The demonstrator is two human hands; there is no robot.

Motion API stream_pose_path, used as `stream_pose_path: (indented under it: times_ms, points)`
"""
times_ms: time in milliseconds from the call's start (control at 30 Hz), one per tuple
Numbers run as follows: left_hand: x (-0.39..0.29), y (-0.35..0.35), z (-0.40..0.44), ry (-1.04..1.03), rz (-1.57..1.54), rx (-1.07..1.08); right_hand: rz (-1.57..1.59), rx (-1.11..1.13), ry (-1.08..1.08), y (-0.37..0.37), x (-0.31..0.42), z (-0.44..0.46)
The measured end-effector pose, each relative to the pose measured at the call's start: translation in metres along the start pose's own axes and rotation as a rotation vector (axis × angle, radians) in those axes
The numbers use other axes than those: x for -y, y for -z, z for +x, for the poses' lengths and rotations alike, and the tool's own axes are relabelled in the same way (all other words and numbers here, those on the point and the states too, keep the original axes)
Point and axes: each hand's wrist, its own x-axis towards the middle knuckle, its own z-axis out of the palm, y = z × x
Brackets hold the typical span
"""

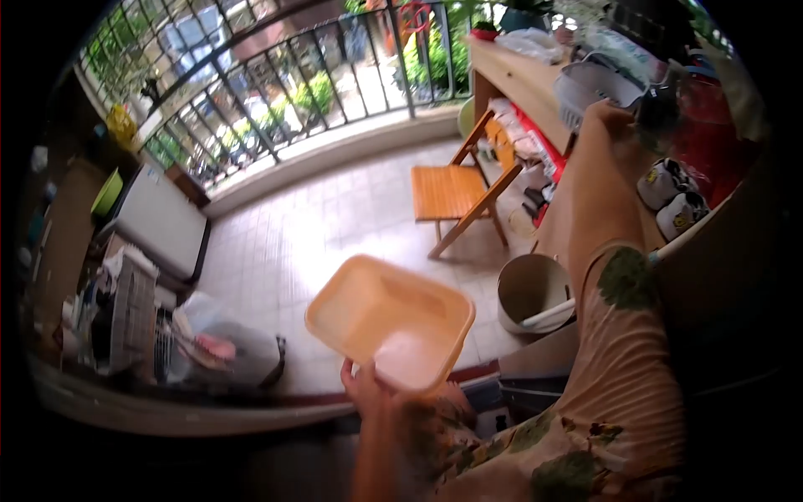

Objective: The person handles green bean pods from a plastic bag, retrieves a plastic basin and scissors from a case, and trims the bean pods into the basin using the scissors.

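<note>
My left hand (365,386) is closed on the near rim of an empty peach-coloured plastic basin (393,314), its thumb on the inside. The basin is tilted, its open side facing me. Stretched out to the upper right, my right hand (612,119) is at the near side of a light grey plastic basket (585,88) on the wooden counter. Its fingers look curled onto the basket's edge, though they are small and partly hidden. Beside that hand, a pair of patterned shoes (672,197) stands near a red bag (703,125).
A wooden folding chair (449,191) stands on the tiled floor (276,226). A bin (527,289) with a white stick in it is below my right arm. To the left are a white-topped cabinet (159,219), a dish rack (134,314) and a plastic bag (226,343). A railing (318,92) runs behind.
</note>
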Motion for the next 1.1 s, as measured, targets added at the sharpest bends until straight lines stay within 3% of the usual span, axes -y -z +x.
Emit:
stream_pose_path:
  times_ms: [67, 133, 267, 333, 400, 467, 633, 667, 833, 933, 1000, 1033, 1100]
  points:
    - [-0.012, -0.010, -0.020, 0.023, -0.014, 0.007, -0.073, -0.206, 0.294, 0.003, -0.008, -0.023]
    - [-0.017, -0.010, -0.031, -0.045, -0.068, 0.048, 0.017, -0.101, 0.541, 0.019, -0.015, -0.065]
    - [-0.060, -0.011, -0.063, -0.153, -0.007, 0.155, 0.084, 0.358, 0.448, 0.003, -0.048, -0.158]
    - [-0.093, -0.013, -0.084, -0.229, 0.022, 0.239, 0.303, 0.778, 0.187, 0.004, -0.069, -0.213]
    - [-0.128, -0.011, -0.110, -0.320, 0.020, 0.358, 0.597, 1.105, -0.202, 0.068, -0.049, -0.278]
    - [-0.166, 0.001, -0.144, -0.382, 0.140, 0.474, 0.710, 1.415, -0.213, 0.093, -0.049, -0.322]
    - [-0.257, 0.043, -0.231, -0.294, 0.225, 0.464, 0.825, 2.182, -0.261, 0.233, -0.040, -0.368]
    - [-0.268, 0.060, -0.243, -0.245, 0.136, 0.536, 0.818, 2.293, -0.249, 0.262, -0.038, -0.372]
    - [-0.301, 0.130, -0.317, -0.260, 0.247, 0.375, 0.761, 2.653, -0.091, 0.364, -0.035, -0.413]
    - [-0.313, 0.183, -0.360, -0.339, 0.187, 0.301, 0.739, 2.734, 0.123, 0.413, -0.039, -0.460]
    - [-0.314, 0.213, -0.396, -0.377, 0.170, 0.187, 0.747, 2.703, 0.408, 0.435, -0.048, -0.497]
    - [-0.310, 0.238, -0.412, -0.386, 0.168, 0.143, 0.749, 2.662, 0.607, 0.446, -0.053, -0.513]
    - [-0.297, 0.273, -0.431, -0.423, 0.121, 0.002, 0.661, 2.315, 1.430, 0.457, -0.057, -0.535]
